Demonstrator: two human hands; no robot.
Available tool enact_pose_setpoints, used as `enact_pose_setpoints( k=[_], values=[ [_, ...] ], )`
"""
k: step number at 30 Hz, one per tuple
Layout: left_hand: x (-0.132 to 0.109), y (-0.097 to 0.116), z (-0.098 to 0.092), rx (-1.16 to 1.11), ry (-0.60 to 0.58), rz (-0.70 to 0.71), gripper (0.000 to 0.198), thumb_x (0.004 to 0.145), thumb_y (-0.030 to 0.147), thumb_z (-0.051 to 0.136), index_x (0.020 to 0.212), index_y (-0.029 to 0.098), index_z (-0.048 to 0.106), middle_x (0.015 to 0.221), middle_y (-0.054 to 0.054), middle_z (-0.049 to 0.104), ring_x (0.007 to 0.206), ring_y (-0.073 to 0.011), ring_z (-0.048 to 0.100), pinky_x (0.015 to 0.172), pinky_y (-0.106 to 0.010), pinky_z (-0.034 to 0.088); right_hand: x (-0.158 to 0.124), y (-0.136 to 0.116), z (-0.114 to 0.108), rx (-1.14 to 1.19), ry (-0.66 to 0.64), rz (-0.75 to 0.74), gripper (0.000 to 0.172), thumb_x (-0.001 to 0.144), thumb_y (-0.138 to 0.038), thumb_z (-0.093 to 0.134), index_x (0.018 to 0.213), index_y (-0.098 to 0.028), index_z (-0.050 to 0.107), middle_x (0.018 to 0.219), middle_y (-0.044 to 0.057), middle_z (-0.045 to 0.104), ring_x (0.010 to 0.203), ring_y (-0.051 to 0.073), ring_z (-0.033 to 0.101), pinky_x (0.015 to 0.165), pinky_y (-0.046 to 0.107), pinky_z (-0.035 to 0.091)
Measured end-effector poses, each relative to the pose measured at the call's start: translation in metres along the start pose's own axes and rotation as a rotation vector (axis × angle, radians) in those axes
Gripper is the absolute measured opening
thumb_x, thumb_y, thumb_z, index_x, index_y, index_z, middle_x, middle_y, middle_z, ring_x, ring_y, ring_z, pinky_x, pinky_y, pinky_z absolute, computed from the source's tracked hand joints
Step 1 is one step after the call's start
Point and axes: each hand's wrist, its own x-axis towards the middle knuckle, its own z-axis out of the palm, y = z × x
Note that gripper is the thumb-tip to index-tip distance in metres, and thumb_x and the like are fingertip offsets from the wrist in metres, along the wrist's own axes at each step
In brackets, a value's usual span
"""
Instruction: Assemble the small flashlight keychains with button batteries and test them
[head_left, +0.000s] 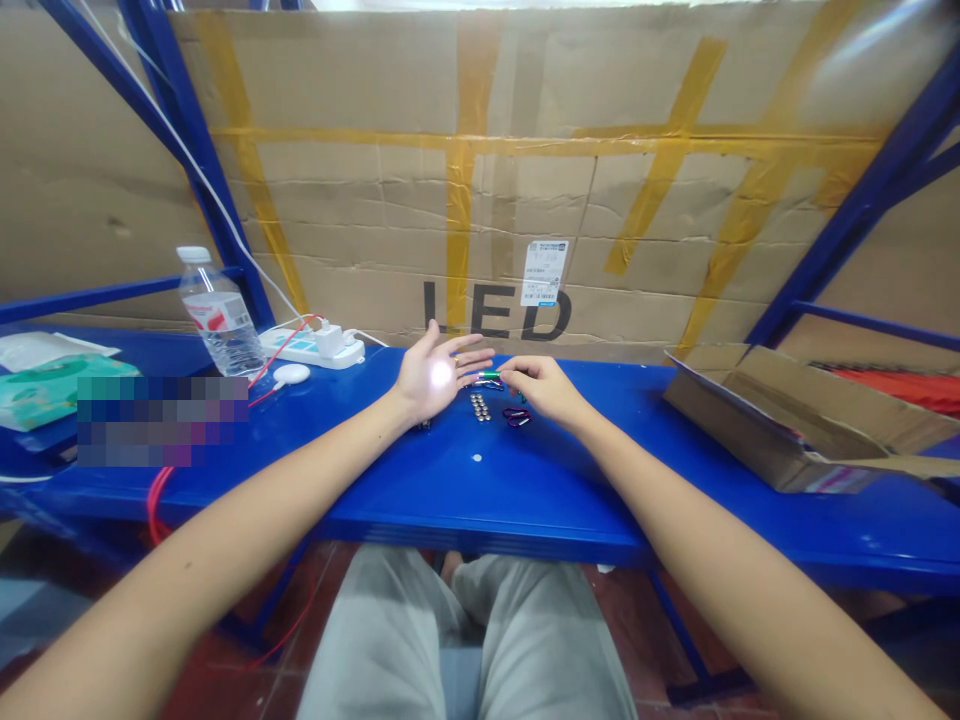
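My left hand [427, 382] is held palm up with its fingers stretched out, above the blue table. A bright round spot of light falls on its palm. My right hand [551, 388] pinches a small green flashlight [490, 376] that points toward the left palm. Below the hands lie several small silver button cells [480, 407] in rows. A dark purple-red carabiner [516, 417] rests to their right. Behind the cells, partly hidden by the hands, are other small dark metallic pieces. A small white disc [478, 458] lies nearer the table's front edge.
An open cardboard box [780, 450] stands at right. On the left are a water bottle [221, 325], a white power strip [300, 347], a red cable [156, 500] and a green tissue pack [45, 395]. A large cardboard sheet [360, 230] backs the blue table [420, 490].
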Motion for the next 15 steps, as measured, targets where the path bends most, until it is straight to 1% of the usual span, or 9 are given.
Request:
enact_pose_setpoints(
  k=[7, 11, 15],
  values=[
    [-0.0007, -0.0002, 0.0026, -0.003, 0.010, 0.001, 0.081, 0.092, 0.071, 0.029, 0.137, 0.009, 0.055, 0.129, -0.023, 0.065, 0.131, -0.0359, 0.053, 0.110, -0.049, 0.038, 0.0011, 0.0022, 0.0018, -0.007, 0.002, -0.031, 0.023, 0.074, -0.038, 0.058, 0.069, -0.017, 0.066, 0.060, 0.000, 0.058, 0.065, 0.016, 0.051, 0.065, 0.030, 0.040],
    [-0.0013, -0.0001, 0.0035, -0.003, 0.018, 0.003, 0.082, 0.091, 0.071, 0.030, 0.136, 0.008, 0.055, 0.128, -0.023, 0.065, 0.131, -0.0355, 0.053, 0.109, -0.047, 0.039, 0.0014, 0.0026, 0.0017, 0.003, 0.011, -0.025, 0.024, 0.074, -0.038, 0.058, 0.068, -0.017, 0.065, 0.060, 0.000, 0.058, 0.065, 0.016, 0.051, 0.065, 0.030, 0.040],
    [-0.0006, -0.0002, 0.0026, -0.003, 0.017, 0.010, 0.080, 0.092, 0.071, 0.029, 0.136, 0.010, 0.056, 0.129, -0.022, 0.065, 0.130, -0.0354, 0.054, 0.108, -0.049, 0.040, 0.0016, 0.0037, 0.0025, 0.012, 0.030, -0.013, 0.025, 0.074, -0.040, 0.058, 0.067, -0.017, 0.064, 0.060, 0.001, 0.058, 0.064, 0.015, 0.051, 0.064, 0.029, 0.040]
  ],
)
